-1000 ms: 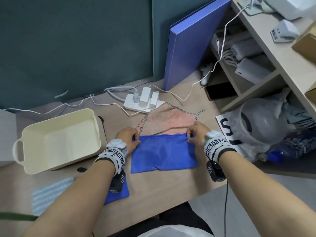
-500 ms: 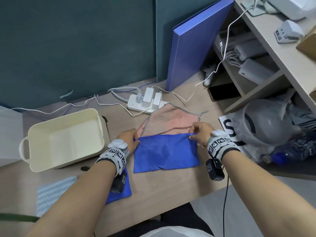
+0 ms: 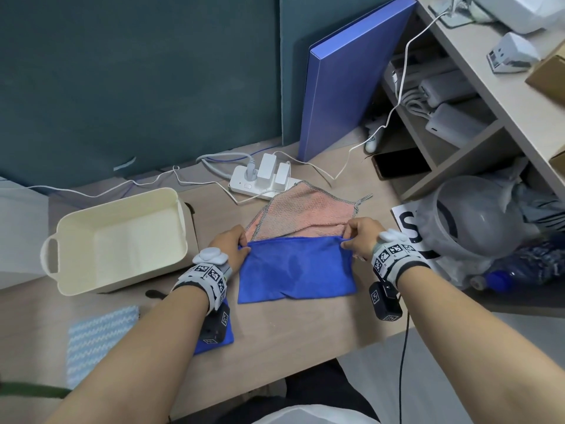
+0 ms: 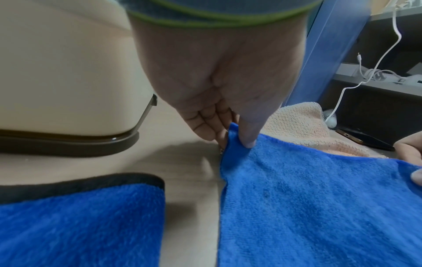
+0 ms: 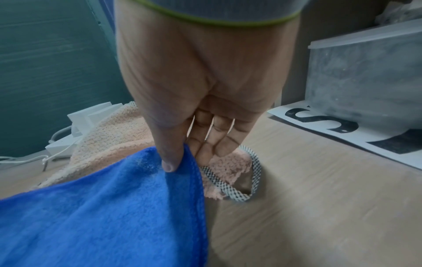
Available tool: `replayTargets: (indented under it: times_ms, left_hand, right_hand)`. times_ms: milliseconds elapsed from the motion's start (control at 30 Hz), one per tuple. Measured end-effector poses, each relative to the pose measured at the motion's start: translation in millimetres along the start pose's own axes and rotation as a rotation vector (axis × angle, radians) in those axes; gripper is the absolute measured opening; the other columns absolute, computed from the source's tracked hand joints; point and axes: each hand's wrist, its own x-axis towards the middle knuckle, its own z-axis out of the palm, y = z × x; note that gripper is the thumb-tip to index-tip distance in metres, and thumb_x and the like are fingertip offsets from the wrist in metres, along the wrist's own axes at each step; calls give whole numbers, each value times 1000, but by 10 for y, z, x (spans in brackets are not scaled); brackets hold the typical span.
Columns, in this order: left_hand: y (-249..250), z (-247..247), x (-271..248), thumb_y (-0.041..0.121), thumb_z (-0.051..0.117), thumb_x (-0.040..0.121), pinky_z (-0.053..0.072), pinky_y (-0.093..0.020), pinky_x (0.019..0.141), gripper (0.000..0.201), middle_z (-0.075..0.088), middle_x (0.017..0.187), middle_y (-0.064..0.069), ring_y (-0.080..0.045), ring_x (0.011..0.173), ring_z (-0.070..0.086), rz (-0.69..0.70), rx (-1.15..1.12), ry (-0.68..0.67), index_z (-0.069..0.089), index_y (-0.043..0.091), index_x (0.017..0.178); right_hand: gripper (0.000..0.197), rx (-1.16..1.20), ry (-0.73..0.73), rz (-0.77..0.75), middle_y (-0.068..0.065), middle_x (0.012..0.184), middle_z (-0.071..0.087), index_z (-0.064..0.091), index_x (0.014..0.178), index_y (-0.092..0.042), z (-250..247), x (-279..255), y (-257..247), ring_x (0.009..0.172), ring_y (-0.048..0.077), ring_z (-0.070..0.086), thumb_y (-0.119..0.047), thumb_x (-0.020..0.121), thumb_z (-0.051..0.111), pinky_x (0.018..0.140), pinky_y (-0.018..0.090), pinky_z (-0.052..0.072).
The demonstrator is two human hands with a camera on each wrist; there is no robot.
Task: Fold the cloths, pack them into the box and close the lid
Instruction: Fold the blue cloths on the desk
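Blue cloth (image 3: 295, 270) lies on the wooden tabletop (image 3: 290, 332), folded, with its far edge lifted slightly between the two hands. The left hand (image 3: 230, 247) has its grip closed on the far left corner: in the left wrist view the thumb (image 4: 247, 137) presses the blue pile against the fingers (image 4: 205, 126) curled behind it. The right hand (image 3: 362, 237) has its grip closed on the far right corner in the same way, thumb (image 5: 170, 159) on top and fingers (image 5: 212, 142) behind the cloth.

Just beyond both grips lies a pink cloth (image 3: 305, 214) with a black-and-white checked trim (image 5: 230, 187); the blue cloth overlaps its near part, and a loop of the trim shows on the tabletop right under the right grip. Beyond the pink cloth sits a white power strip (image 3: 260, 182) with plugs in it, the pink cloth touching its near edge.

To the left of the left grip stands the cream plastic box (image 3: 76, 240), open, with a handle on its left end; the left wrist view shows a dark brown rim (image 4: 68, 144) under it, near the hand. Below the left wrist lies a second blue cloth (image 4: 80, 222) with a dark edge, apart from the held one. Farther left, near the tabletop's front edge, is a light blue zigzag-patterned cloth (image 3: 97, 341). To the right of the right grip lies a white sheet with large black letters (image 5: 342, 130), with a clear plastic container (image 5: 365, 81) upon it.
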Motion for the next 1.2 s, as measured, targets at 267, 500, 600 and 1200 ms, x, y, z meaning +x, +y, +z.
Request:
replayTargets:
  times_ms: [267,500,600,1200]
  left_hand:
    - [288,-163,-242,6,51,90,36,-25,54,18,57,73,-3,-19,60,45,57,-169,33,47,23,92]
    - [793,-329,-422,16,54,86,46,-29,64,29,63,58,16,-15,60,55,183,-301,-69,72,32,69]
    - [973,-382,-580,42,73,81,43,-28,68,17,64,77,9,-9,70,53,264,-315,-53,70,26,79]
    - [593,-797,-1190,4,82,77,39,-19,57,11,60,69,8,-2,57,51,342,-224,19,72,10,78]
  right_hand:
    - [30,255,-3,-98,-3,70,63,53,81,-19,-152,-295,-267,58,10,58,4,81,73,64,25,48]
    - [28,402,-163,-280,6,62,52,56,84,-14,-199,-778,-1057,48,17,49,13,91,60,51,28,53]
    - [28,447,-207,-308,8,64,58,59,86,-10,-97,-989,-1277,49,17,57,17,89,58,52,26,57]
    - [30,-434,-78,-250,-19,94,58,65,93,-49,145,-1337,-1013,90,15,65,-59,65,64,86,40,56]
